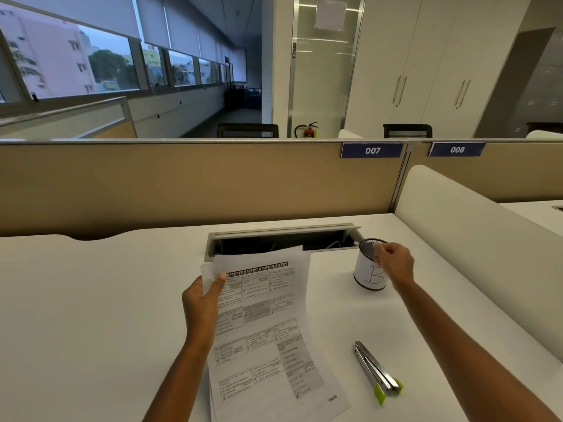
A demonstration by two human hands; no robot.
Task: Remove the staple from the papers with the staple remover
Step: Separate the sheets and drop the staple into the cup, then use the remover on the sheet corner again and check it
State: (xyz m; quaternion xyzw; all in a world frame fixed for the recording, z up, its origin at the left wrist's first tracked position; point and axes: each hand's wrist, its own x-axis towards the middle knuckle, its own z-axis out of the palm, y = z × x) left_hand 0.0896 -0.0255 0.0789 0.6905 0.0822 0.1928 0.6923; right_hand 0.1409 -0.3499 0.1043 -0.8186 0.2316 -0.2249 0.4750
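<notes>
Nearest, on the white desk [91,315]: staple remover [377,372], metal with green tips, lying free to the right of the papers [268,324], untouched by either hand. Papers held up off the desk at their upper left corner, pinched between thumb and fingers of the left hand [202,300]. Staple itself too small to make out. Farther back: right hand [393,263] poised at the rim of a mesh cup [370,264] marked "B", fingertips drawn together; whether gripping anything, impossible to tell. Behind: open cable tray [283,239], then partition labelled 007 [372,150] and 008 [457,149].
</notes>
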